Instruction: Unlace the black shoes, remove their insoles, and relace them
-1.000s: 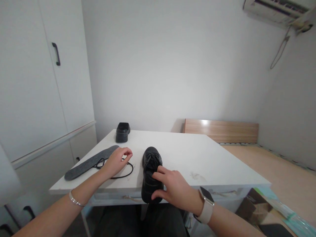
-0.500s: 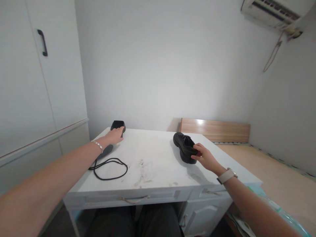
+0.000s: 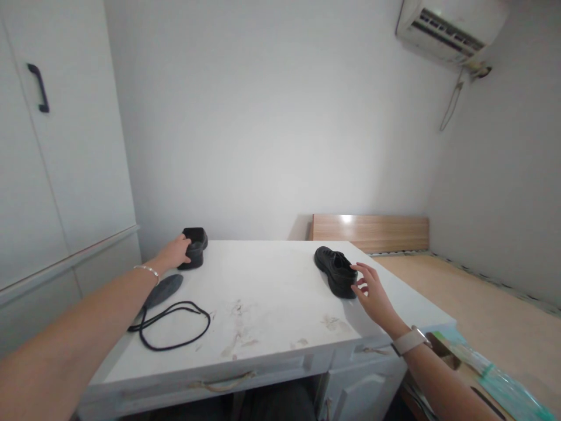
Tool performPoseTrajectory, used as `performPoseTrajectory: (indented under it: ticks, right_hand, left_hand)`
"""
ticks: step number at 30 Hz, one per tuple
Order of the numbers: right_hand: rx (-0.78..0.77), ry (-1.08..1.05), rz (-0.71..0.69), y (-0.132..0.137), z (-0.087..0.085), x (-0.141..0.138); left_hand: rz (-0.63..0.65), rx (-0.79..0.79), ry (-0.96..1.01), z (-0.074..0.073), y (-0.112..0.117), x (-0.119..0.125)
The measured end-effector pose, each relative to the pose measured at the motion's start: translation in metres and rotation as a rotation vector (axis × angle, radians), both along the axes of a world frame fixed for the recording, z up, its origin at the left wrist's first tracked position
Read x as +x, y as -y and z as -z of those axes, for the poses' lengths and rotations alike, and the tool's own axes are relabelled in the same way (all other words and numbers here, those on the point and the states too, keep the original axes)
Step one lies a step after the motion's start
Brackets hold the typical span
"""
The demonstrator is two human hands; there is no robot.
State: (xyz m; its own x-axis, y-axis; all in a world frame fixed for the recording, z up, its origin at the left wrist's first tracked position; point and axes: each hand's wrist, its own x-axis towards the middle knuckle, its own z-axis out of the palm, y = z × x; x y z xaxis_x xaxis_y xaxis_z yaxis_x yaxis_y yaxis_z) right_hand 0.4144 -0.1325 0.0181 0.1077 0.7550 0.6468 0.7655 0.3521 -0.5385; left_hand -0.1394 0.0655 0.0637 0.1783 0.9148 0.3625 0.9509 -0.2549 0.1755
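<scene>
At the desk's far left corner is a black shoe (image 3: 197, 257). My left hand (image 3: 174, 252) grips its near left side, fingers at the opening and thumb lower down. The other black shoe (image 3: 335, 271), a lace-up with a thick sole, rests toward the right, toe pointing away. Just behind its heel, my right hand (image 3: 369, 290) has its fingers apart, the tips near or lightly touching the heel. A dark grey insole (image 3: 165, 290) lies below my left wrist, partly hidden by it. In front of the insole lies a looped black shoelace (image 3: 175, 345).
The white desk (image 3: 263, 275) has dirt smudges (image 3: 239, 327) near its front. A white cabinet (image 3: 65, 175) stands at left. To the right are a bed board (image 3: 416, 286) and wooden headboard (image 3: 370, 231). Clear plastic packaging (image 3: 504, 374) lies by my right forearm.
The view has shifted, so the scene sits further left. My right fingers have loosened from the right shoe's heel. My left hand now shows at the left shoe's side, leaving more of the shoe visible.
</scene>
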Motion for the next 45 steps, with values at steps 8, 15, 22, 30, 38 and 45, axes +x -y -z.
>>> performPoseTrajectory:
  ticks: [8,15,22,30,38,45]
  right_hand:
    - [0.259,-0.11,0.061,0.051,-0.003,-0.038]
    - [0.26,-0.239,-0.14,0.057,-0.004,-0.115]
    - [0.222,-0.033,-0.35,0.074,-0.012,-0.174]
    - [0.19,-0.005,-0.36,0.084,-0.004,-0.173]
    - [0.122,-0.019,-0.403,0.094,-0.003,-0.173]
    - [0.115,-0.008,-0.473,0.095,-0.008,-0.187]
  left_hand:
    - [0.145,0.212,0.171,-0.025,0.047,0.032]
    - [0.403,0.197,0.385,-0.03,0.179,0.086]
    - [0.524,0.06,0.47,0.019,0.232,0.152]
    - [0.484,0.208,0.334,0.008,0.213,0.118]
    - [-0.124,-0.003,0.248,0.016,0.133,-0.036]
    - [-0.144,-0.041,0.372,0.006,0.118,-0.053]
